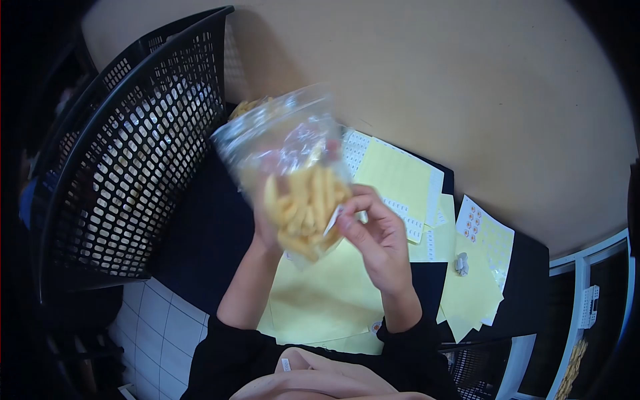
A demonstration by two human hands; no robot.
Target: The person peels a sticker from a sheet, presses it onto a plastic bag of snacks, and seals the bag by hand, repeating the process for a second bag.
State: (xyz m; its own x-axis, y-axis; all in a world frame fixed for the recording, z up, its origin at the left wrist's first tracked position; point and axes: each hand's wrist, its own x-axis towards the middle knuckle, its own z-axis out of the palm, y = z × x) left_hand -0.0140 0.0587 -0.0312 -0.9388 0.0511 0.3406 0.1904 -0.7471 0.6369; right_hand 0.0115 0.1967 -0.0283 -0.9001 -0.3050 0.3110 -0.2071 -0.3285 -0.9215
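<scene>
A clear plastic bag holds several pale yellow pasta tubes gathered at its lower end. My left hand grips the bag from behind and is mostly hidden by it. My right hand pinches a small white label against the front of the bag, near the pasta. Both hands hold the bag up above the dark table. The bag is blurred.
A black perforated basket stands tilted at the left. Yellow sticker sheets and backing papers lie on the table under my hands. A sheet with round orange stickers and a small grey object lie at the right.
</scene>
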